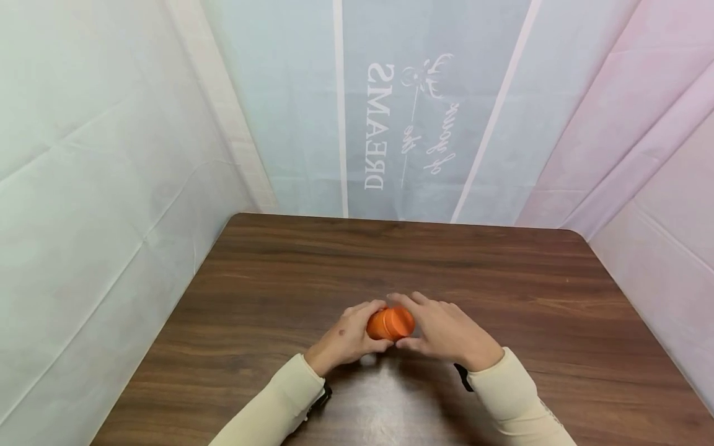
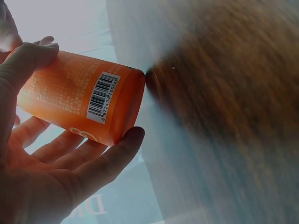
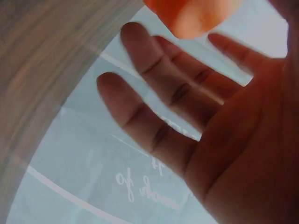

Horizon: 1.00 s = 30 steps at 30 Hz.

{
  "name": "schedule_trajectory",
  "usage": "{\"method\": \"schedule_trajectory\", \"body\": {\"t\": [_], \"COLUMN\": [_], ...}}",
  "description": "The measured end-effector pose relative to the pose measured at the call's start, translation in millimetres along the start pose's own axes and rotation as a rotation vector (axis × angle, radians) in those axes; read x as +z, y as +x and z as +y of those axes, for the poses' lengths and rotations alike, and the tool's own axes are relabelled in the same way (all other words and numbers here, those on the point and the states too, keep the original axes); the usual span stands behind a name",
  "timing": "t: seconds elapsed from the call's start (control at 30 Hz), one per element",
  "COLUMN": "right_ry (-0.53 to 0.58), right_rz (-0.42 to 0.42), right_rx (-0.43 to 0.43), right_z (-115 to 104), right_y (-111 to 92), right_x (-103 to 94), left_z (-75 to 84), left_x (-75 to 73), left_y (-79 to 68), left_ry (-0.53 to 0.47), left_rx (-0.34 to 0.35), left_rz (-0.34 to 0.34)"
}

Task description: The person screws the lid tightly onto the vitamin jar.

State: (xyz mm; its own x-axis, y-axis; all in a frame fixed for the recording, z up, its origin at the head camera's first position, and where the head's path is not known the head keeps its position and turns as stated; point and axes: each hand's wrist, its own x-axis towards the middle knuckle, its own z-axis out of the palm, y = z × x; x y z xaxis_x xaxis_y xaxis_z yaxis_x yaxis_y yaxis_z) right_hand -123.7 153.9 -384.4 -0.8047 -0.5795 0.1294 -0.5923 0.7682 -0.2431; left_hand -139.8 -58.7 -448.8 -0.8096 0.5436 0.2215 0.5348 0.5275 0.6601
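Note:
An orange plastic bottle (image 1: 379,325) with small print and a barcode label (image 2: 103,97) is tilted close over the table, its orange cap (image 1: 400,323) toward the right. My left hand (image 1: 347,334) grips the bottle's body, thumb on one side and fingers along the other. In the left wrist view, the bottle's base edge (image 2: 128,107) is right at the wood. My right hand (image 1: 449,328) arches around the cap end in the head view. From the right wrist, its fingers (image 3: 159,84) look spread and loosely extended, with the orange cap end (image 3: 196,16) beyond them.
The dark wooden table (image 1: 390,260) reaches to a back edge with rounded corners. Behind it hangs a pale blue cloth (image 1: 424,124) with upside-down white lettering. White cloth (image 1: 100,155) lines the left side, and pinkish cloth (image 1: 641,136) the right.

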Motion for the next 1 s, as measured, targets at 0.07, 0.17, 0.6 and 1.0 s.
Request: {"method": "schedule_trajectory", "body": {"t": [0.07,0.17,0.6,1.0], "right_ry": [0.011,0.007,0.020,-0.050], "right_rz": [-0.003,0.019,-0.031,0.015], "right_rx": [-0.040,-0.028,-0.057,0.029], "right_z": [0.4,-0.1,4.9,3.4], "right_y": [-1.2,-0.7,-4.4,-1.6], "right_x": [-0.9,0.8,-6.8,-1.4], "left_z": [0.2,0.6,1.9,0.2], "left_x": [0.6,1.4,0.5,1.4], "left_y": [-0.2,-0.3,-0.2,1.0], "left_ry": [-0.008,-0.013,-0.038,-0.015], "left_rx": [-0.002,-0.009,0.004,0.020], "left_rz": [0.002,0.005,0.009,0.016]}}
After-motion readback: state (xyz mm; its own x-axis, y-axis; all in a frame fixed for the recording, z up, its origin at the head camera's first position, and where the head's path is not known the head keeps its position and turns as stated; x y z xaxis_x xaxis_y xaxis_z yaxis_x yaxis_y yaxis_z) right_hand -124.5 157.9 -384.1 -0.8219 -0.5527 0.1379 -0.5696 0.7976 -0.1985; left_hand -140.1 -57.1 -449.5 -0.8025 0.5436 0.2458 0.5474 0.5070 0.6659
